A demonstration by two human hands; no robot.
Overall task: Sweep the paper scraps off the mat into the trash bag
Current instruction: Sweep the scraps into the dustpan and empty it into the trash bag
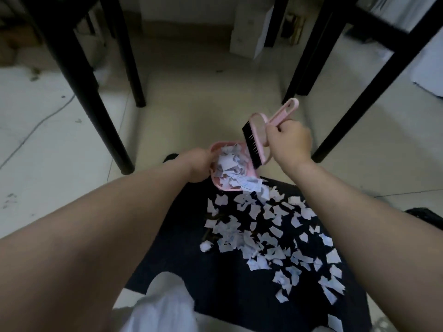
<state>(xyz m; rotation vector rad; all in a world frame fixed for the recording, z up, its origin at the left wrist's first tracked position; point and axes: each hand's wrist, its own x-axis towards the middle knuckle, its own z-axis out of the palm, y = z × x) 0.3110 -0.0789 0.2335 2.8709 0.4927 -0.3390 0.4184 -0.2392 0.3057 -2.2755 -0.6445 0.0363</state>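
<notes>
Two bare hands work over the far end of a dark mat (215, 271). The left hand (199, 166) is wrapped around the near side of a pink dustpan (217, 147), gripping it — the pan sits at the mat's far edge, heaped with white paper scraps (230, 164) that spill over its lip onto the mat. The right hand (288, 142) is closed around the pink handle of a small brush (254, 142), held above the pan's right side with its black bristles pointing toward the pan and the handle slanting up and away to the right.

Many more loose scraps (271, 236) lie scattered across the mat's right half, from just below the pan down toward the near right corner. White fabric (163, 305) shows at the bottom edge, over the mat's near side; what it is cannot be told. Around the mat is pale tiled floor (48, 152), with black furniture legs (96, 104) standing on both sides — beyond them, a white box (249, 34) against the far wall.
</notes>
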